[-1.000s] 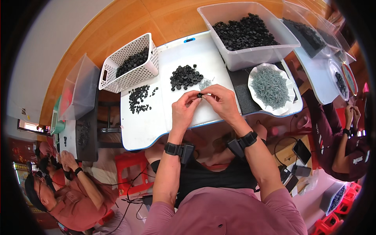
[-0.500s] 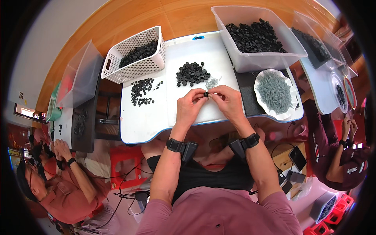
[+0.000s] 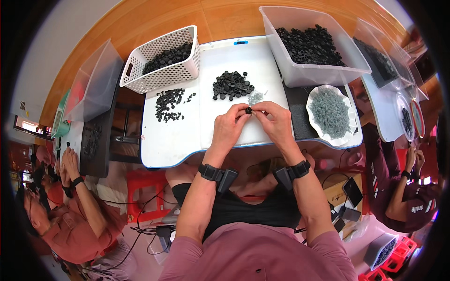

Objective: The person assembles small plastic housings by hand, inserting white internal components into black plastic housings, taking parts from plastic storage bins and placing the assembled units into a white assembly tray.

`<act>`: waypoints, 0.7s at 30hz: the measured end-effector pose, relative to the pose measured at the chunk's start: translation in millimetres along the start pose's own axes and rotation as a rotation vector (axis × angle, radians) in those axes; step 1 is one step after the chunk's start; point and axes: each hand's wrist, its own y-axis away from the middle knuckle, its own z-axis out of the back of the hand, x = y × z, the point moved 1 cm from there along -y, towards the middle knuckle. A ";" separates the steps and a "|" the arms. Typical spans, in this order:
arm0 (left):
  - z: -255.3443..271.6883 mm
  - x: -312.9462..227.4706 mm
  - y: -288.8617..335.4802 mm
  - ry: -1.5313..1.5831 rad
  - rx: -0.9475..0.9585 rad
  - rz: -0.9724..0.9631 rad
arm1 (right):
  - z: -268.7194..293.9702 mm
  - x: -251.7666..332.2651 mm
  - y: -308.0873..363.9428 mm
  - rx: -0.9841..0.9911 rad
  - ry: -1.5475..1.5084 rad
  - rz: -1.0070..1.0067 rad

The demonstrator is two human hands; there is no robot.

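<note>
Over our white tabletop [image 3: 178, 145]: small round black plastic piece [image 3: 248, 111], pinched between left fingers [image 3: 240, 109] and right fingers [image 3: 259, 107], best steadied lightly.

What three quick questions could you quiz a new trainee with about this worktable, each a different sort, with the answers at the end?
1. True or false: The white perforated basket stands to the left of the translucent plastic bin.

2. Multiple choice: What fills the white wavy-rimmed dish?
A: round black caps
B: thin grey screw-like pieces
C: coiled cables

3. Short answer: Which of the worker's hands touch the small black part near the table's front edge?

Key:
1. True.
2. B.
3. Both: the left hand and the right hand.
</note>
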 end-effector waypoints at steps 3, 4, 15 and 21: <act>-2.7 1.9 1.0 -0.025 -0.022 -0.044 | -0.5 1.6 1.2 0.008 0.039 0.011; -3.2 2.6 1.2 -0.032 -0.024 -0.053 | -0.7 0.6 1.3 0.006 0.039 0.034; -4.4 -2.1 0.6 -0.089 -0.045 -0.104 | -5.3 1.1 2.6 -0.004 0.132 0.174; 0.2 -9.1 0.1 0.003 0.007 0.081 | -7.2 3.5 5.8 0.011 0.261 0.278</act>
